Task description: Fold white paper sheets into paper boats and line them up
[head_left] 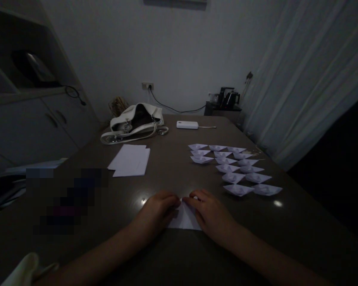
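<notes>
A folded sheet of white paper [185, 217] lies on the dark table near its front, between my two hands. My left hand [158, 212] has its fingers closed on the paper's upper left side. From the other side, my right hand [210, 212] pinches the paper near its top point, thumb and fingertips close to those of the left. The paper's lower edge is spread flat and wide. Several white paper boats [238, 190] stand in rows to the right, beyond my right hand. Part of the fold is hidden under the fingers.
A stack of white paper sheets [130, 161] lies left of the middle. Behind it rests a white handbag [137, 119] with its strap. A white power bank [187, 125] with a short cable sits farther back. A black kettle [230, 99] stands beyond the table's far right.
</notes>
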Demonstrator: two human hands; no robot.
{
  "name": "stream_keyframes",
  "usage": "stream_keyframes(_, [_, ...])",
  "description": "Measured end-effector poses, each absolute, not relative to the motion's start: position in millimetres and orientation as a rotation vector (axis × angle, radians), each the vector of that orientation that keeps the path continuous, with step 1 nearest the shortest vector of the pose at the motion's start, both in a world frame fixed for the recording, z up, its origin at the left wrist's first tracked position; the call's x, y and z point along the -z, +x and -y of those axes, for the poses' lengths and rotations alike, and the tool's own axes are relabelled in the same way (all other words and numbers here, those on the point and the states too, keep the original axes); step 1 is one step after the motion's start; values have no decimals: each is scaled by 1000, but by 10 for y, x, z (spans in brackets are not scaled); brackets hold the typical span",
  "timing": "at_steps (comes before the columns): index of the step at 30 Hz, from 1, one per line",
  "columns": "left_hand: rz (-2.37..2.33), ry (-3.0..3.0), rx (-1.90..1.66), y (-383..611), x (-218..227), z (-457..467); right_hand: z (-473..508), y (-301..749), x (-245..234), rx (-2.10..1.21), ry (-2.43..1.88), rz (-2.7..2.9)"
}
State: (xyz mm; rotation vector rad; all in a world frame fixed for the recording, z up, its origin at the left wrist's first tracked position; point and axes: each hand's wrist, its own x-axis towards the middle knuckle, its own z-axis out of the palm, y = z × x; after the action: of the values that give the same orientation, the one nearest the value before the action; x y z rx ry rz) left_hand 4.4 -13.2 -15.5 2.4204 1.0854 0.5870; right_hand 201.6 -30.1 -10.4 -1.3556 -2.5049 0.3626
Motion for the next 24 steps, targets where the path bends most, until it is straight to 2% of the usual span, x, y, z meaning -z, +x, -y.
stream_keyframes(6, [-879, 2638, -538, 21, 190, 158, 310, 2022, 107, -363, -1337, 2466])
stream_keyframes(14, [-868, 2715, -393, 47, 66, 165, 318, 2010, 110, -263, -1355, 2552])
stream_keyframes(24, [-792, 2715, -458, 12, 78, 151, 318, 1995, 116, -255, -1360, 2552])
